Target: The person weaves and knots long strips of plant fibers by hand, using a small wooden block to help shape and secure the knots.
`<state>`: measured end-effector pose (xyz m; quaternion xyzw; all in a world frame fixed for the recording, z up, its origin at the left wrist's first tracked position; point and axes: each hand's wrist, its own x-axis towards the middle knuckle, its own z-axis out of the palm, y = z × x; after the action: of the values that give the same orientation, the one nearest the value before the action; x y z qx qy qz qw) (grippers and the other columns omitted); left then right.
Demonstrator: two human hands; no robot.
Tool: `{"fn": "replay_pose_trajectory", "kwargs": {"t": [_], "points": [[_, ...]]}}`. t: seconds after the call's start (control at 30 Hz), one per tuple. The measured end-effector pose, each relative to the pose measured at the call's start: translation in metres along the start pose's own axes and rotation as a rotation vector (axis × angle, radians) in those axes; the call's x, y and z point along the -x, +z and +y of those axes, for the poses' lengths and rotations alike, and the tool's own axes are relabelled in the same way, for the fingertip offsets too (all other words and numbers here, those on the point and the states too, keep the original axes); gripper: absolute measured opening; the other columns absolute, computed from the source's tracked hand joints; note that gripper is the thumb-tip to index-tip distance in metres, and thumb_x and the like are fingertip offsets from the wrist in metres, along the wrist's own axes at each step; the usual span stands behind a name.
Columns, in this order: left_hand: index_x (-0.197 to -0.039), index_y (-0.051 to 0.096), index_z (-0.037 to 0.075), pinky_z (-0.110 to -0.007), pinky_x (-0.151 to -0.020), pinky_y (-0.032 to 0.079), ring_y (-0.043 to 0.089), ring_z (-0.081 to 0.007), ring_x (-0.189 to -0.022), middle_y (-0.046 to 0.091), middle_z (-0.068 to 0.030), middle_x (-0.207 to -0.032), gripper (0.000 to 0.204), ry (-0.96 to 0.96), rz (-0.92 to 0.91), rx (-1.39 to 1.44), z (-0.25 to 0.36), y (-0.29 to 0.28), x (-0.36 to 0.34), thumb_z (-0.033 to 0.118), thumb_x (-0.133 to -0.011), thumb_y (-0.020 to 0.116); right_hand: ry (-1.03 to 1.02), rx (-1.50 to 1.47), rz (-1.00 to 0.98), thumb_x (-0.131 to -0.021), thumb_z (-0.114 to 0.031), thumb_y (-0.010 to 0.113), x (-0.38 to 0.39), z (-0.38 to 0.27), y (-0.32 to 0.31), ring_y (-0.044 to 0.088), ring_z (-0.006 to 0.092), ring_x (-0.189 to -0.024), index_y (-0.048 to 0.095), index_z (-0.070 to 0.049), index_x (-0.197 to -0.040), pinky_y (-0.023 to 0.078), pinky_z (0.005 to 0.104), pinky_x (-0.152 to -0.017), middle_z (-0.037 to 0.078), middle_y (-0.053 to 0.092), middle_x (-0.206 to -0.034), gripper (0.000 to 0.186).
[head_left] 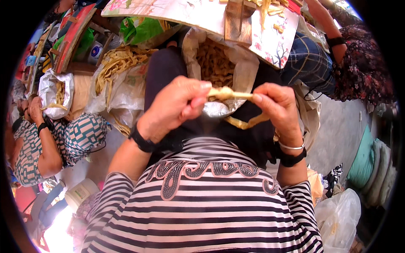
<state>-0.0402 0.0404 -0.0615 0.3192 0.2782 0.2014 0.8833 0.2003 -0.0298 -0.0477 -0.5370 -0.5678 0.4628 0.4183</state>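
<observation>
Above my lap, a pale yellow, pliable strip with a lumpy knot in it is stretched between my two hands. My left hand pinches the knot's left end between thumb and fingers. At the other side my right hand grips the strip, and a loose length of it curves down below those fingers. Directly behind, an open whitish sack stands between my knees. Many brownish-yellow knotted pieces fill it.
A white flower-patterned board stands ahead, bearing a wooden block and yellow scraps. Left lies a heap of long yellow strips on plastic. People sit at left and right. A clear plastic bag lies lower right.
</observation>
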Motion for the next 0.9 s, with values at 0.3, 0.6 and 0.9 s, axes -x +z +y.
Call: {"fn": "replay_pose_trajectory", "kwargs": {"t": [0.3, 0.6, 0.9], "points": [[-0.059, 0.049, 0.008, -0.019, -0.036, 0.022, 0.033, -0.0038, -0.038, 0.041, 0.0032, -0.046, 0.037, 0.221, 0.303, -0.534, 0.054, 0.007, -0.061, 0.025, -0.092, 0.051, 0.077, -0.069, 0.076, -0.084, -0.013, 0.053, -0.081, 0.009, -0.031, 0.041, 0.0028, -0.054, 0.061, 0.0, -0.08, 0.032, 0.0202, -0.047, -0.006, 0.049, -0.062, 0.015], [-0.063, 0.05, 0.01, -0.015, -0.037, 0.025, 0.038, -0.001, -0.042, 0.043, 0.006, -0.051, 0.033, 0.252, 0.377, -0.379, 0.067, -0.007, -0.104, 0.026, -0.091, 0.054, 0.003, 0.074, 0.328, -0.08, -0.014, 0.059, -0.133, 0.037, -0.028, 0.05, 0.0084, -0.056, 0.063, 0.003, -0.077, 0.04, 0.0255, -0.052, 0.003, 0.056, -0.058, 0.018], [-0.061, 0.053, 0.008, -0.017, -0.035, 0.028, 0.04, -0.0034, -0.039, 0.047, 0.0027, -0.049, 0.036, 0.195, 0.412, -0.535, 0.06, -0.027, -0.091, 0.024, -0.093, 0.05, -0.01, 0.878, 0.43, -0.075, -0.013, 0.06, -0.125, 0.028, -0.046, 0.061, 0.0367, -0.063, 0.063, 0.002, -0.07, 0.049, 0.0433, -0.061, 0.021, 0.061, -0.066, 0.016]]}}
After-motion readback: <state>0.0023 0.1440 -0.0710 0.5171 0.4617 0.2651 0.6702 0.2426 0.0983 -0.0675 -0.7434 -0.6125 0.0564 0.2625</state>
